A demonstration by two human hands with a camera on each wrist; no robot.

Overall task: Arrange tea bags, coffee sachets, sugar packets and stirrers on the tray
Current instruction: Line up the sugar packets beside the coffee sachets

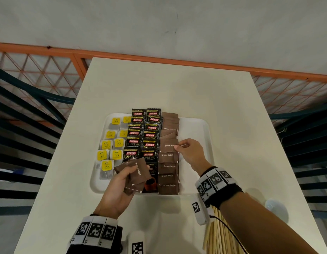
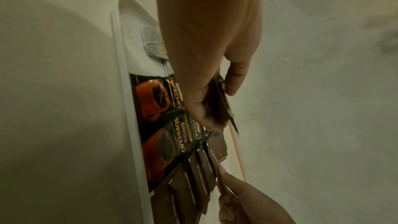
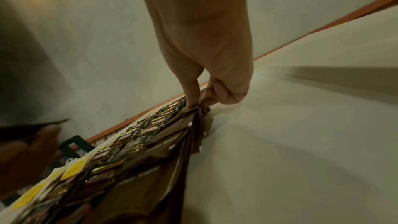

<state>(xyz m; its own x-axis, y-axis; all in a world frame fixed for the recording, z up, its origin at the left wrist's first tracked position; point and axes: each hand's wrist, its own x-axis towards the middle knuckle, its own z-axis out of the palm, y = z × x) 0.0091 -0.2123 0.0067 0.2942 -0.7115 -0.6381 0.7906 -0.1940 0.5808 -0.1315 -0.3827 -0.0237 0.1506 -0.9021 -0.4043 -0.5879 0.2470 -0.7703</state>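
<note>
A white tray (image 1: pixel 199 129) holds yellow-tagged tea bags (image 1: pixel 111 143) at its left, black Kopiko coffee sachets (image 1: pixel 142 136) in two middle columns, and a column of brown sugar packets (image 1: pixel 168 167) to their right. My left hand (image 1: pixel 120 182) grips a small stack of brown sugar packets (image 1: pixel 136 176) above the tray's near edge; the stack (image 2: pixel 217 106) shows edge-on in the left wrist view. My right hand (image 1: pixel 184 146) pinches the right edge of one sugar packet (image 1: pixel 169 144) in the column, seen also as fingers (image 3: pixel 193 101) on the packet edge (image 3: pixel 196 113).
A bundle of wooden stirrers (image 1: pixel 219 237) lies on the white table (image 1: pixel 177 88) near its front edge, under my right forearm. An orange mesh fence (image 1: pixel 40 70) and dark rails surround the table. The tray's right part is bare.
</note>
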